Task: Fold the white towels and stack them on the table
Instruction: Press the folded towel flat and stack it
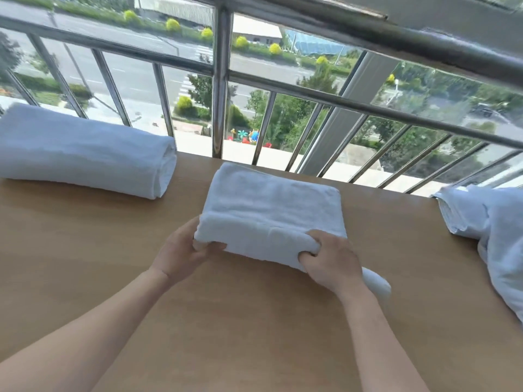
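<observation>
Two of my hands grip one folded towel (268, 213) that lies on the wooden worktop (85, 250), near its far edge by the metal railing (219, 80). My left hand (181, 250) is closed on the towel's near left corner, thumb on top and fingers tucked under. My right hand (329, 261) is closed on the near edge further right, fingers dug into the cloth; a bit of towel sticks out beyond that wrist. Left of the folded towel, well apart from it, a rolled towel (85, 154) lies on the worktop against the railing. Right of the folded towel, also apart from it, a loose heap of white towels (492, 222) sits at the worktop's right edge. Beyond the railing, behind the folded towel, I see a road and trees far below.
</observation>
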### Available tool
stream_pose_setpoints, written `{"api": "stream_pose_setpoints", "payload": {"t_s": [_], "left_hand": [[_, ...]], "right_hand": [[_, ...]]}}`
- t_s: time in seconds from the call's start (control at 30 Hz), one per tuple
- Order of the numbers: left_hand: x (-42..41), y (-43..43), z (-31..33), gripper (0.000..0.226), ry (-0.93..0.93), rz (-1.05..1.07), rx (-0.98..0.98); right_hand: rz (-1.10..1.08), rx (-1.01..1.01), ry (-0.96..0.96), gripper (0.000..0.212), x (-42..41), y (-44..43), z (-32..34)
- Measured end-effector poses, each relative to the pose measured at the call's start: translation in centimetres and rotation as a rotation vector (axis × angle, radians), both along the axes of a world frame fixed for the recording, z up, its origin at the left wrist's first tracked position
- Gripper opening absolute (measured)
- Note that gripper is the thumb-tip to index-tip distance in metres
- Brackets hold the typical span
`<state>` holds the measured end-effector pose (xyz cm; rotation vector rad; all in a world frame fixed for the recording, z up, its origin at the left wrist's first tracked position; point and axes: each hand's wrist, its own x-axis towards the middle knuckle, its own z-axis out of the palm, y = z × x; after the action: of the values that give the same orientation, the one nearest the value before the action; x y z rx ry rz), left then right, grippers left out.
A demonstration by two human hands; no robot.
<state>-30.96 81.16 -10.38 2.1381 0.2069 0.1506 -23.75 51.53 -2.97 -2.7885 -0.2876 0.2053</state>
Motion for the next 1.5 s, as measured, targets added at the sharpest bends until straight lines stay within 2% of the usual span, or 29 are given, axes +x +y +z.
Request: {"api": "stream_pose_setpoints", "payload": {"t_s": [0.13,0.33,0.5,0.63,0.73,0.83,0.93,1.0,1.07,1.13,1.2,1.27,1.37,1.5], "left_hand": [[3.9,-0.7,-0.1,0.022,0.093,0.125,-0.107],[9.7,-1.3,0.8,0.058,0.141,0.292,-0.024],[13.3,-0.8,0.4,0.078,0.399,0.389,0.067],[15.2,-0.2,-0.2,0.084,0.561,0.444,0.105],[16.5,-0.6,-0.3,0.091,0.661,0.487,0.231],[16.3,-1.5,-0.6,0.091,0.652,0.557,0.369],[15.4,-2.0,-0.6,0.075,0.427,0.645,0.331],[15.4,-3.0,0.0,0.063,0.147,0.604,0.348],[15.9,-5.2,0.8,0.054,-0.015,0.412,0.433],[16.5,-7.9,0.8,0.052,0.04,0.159,0.487],[17.0,-9.4,0.2,0.055,0.156,0.024,0.563],[17.6,-9.5,-0.5,0.057,0.216,0.021,0.619],[18.1,-9.2,-1.8,0.057,0.26,-0.01,0.71],[18.5,-8.9,-2.1,0.054,0.284,-0.007,0.699]], "right_hand": [[0.045,-0.011,0.005,0.024,5.2,0.5,1.1],[0.151,-0.102,0.003,0.024,14.3,2.5,2.0],[0.316,-0.225,-0.041,0.018,20.5,5.1,-0.6],[0.263,-0.193,-0.037,0.023,22.1,6.0,-4.5],[0.201,-0.156,-0.051,0.033,22.1,5.6,-6.9],[0.199,-0.135,-0.031,0.032,22.4,5.7,-7.5],[0.217,-0.156,0.008,0.029,22.4,5.5,-7.5],[0.224,-0.151,0.044,0.032,22.2,5.5,-7.2],[0.221,-0.169,0.097,0.037,22.4,5.9,-6.5],[0.197,-0.192,0.064,0.044,22.0,6.0,-5.8],[0.163,-0.105,-0.085,0.05,20.1,6.2,-5.2],[0.154,-0.029,-0.122,0.055,17.5,6.3,-5.1],[0.243,-0.157,0.049,0.064,15.5,6.3,-6.3],[0.217,-0.141,0.031,0.063,16.0,5.6,-7.6]]}}
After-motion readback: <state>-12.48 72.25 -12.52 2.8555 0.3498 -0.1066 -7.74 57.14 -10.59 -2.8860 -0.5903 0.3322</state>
